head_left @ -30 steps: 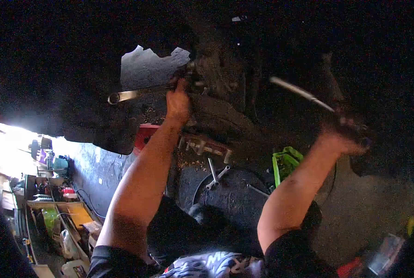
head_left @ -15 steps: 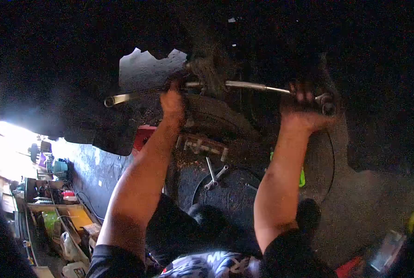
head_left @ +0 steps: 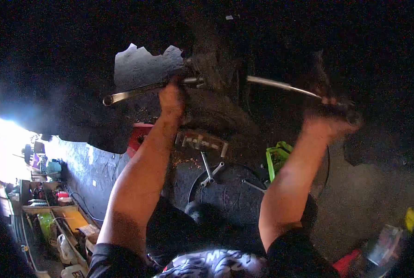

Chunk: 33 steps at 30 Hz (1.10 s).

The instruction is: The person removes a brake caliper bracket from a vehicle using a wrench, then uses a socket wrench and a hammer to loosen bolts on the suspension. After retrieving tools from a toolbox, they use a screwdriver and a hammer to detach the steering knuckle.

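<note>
My left hand (head_left: 172, 101) is wrapped round a long wrench (head_left: 121, 96); its ring end sticks out to the left. My right hand (head_left: 326, 124), dim and blurred, is closed round the outer end of a second long wrench (head_left: 278, 84). This one slants down to the right, its far end showing past my fingers. Both tools reach toward a dark, dirty mechanical part (head_left: 218, 69) overhead between my hands. What their inner ends grip is lost in shadow. A pale, jagged-edged opening (head_left: 146, 67) shows above my left hand.
Loose wrenches (head_left: 207, 175) lie on the dark floor beneath my arms. A rusty metal part (head_left: 202, 142), a red object (head_left: 139, 135) and a bright green object (head_left: 275, 160) are nearby. At the lower left stands a divided box (head_left: 53, 213) with bottles and bags.
My right hand and its wrench have swung right and downward, so the wrench slants more steeply. My left hand and its wrench have hardly moved. More of the green object shows.
</note>
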Motion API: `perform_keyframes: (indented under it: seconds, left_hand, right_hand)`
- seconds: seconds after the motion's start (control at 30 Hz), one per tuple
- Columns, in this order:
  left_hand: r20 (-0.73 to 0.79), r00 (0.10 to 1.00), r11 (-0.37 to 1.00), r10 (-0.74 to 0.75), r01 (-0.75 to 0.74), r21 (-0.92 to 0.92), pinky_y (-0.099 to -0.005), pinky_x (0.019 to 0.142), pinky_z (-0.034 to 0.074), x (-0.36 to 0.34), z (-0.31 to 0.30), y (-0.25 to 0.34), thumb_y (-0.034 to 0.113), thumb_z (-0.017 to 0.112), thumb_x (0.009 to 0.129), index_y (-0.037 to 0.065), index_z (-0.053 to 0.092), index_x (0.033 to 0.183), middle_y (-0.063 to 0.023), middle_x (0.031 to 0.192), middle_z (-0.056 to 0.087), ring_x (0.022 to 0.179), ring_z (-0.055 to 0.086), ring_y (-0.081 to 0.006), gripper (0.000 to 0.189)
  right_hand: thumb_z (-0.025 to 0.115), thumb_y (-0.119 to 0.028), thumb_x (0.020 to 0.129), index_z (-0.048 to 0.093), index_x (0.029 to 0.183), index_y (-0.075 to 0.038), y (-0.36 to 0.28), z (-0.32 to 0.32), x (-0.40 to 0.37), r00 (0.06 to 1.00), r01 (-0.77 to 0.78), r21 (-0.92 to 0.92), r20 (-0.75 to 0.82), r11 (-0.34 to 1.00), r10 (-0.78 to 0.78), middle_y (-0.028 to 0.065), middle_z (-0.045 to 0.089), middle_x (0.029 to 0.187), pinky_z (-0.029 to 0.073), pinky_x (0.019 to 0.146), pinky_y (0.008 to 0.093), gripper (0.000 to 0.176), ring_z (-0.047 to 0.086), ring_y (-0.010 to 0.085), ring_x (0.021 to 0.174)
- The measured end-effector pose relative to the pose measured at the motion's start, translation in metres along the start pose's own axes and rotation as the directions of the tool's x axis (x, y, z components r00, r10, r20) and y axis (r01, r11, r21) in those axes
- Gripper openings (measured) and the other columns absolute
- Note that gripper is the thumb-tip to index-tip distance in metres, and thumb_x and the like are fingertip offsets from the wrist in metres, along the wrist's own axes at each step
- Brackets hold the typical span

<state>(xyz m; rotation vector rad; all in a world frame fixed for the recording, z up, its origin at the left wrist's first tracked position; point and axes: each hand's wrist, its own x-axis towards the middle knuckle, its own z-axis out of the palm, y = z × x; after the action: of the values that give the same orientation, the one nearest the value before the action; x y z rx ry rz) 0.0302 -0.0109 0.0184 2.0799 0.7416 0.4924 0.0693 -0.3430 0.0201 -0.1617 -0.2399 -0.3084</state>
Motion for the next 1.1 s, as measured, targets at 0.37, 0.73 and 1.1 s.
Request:
perform_keyframes:
  seconds: [0.37,0.73,1.1]
  left_hand:
    - [0.032,0.980,0.954,0.196,-0.183,-0.236,-0.0323,0.080,0.040,-0.008,-0.017,-0.004,0.037,0.056,0.081,0.003,0.057,0.106,-0.0110,0.102,0.056,0.089,0.052,-0.0209,0.042]
    - [-0.023,0.996,0.840,0.081,-0.081,-0.537,-0.0325,0.080,0.039,0.010,-0.031,-0.124,0.024,0.052,0.083,-0.002,0.053,0.108,-0.0124,0.104,0.056,0.089,0.051,-0.0212,0.036]
    - [0.839,0.289,0.622,-0.462,-0.569,0.538,-0.0347,0.061,0.051,-0.205,0.062,-0.346,0.023,0.057,0.075,0.002,0.064,0.083,-0.0134,0.080,0.064,0.074,0.064,-0.0246,0.023]
  right_hand:
    - [0.041,-0.036,0.087,0.044,0.114,0.000,0.023,-0.168,-0.075,0.949,-0.203,-0.961,-0.240,0.187,-0.203,0.0150,0.050,0.105,0.041,0.082,0.0410,0.045,0.050,0.0281,0.089]
    - [0.041,-0.061,0.077,0.050,0.108,0.007,0.066,-0.247,-0.268,0.589,-0.339,-0.416,-0.793,-0.844,0.155,0.0270,0.053,0.107,0.039,0.089,0.0422,0.076,0.049,0.0381,0.104]
    - [0.052,-0.007,0.074,0.039,0.123,-0.013,0.038,-0.262,-0.239,0.693,0.092,-0.433,-0.619,-0.897,0.369,0.0276,0.028,0.128,0.047,0.080,0.0402,0.051,0.052,0.0385,0.098]
